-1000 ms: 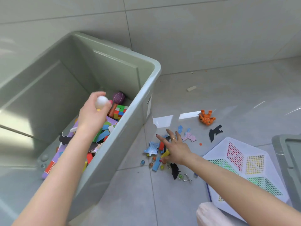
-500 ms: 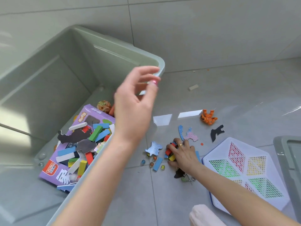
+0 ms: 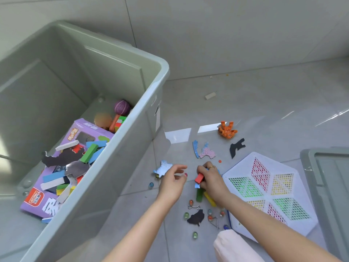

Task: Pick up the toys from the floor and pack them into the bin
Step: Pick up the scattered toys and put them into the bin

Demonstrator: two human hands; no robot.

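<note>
Marbles [image 3: 186,215] and, seemingly, foam pieces [image 3: 196,217] crowd the right hand [image 3: 211,179].

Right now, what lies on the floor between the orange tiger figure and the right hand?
In the head view, between the orange tiger figure and the right hand lie a pink-and-blue foam piece and a small red dot; otherwise bare tile.

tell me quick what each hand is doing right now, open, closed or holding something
Left hand: open, fingers loosely curled, holding nothing, beside the toys on the floor.
Right hand: closed on a red block.
</note>
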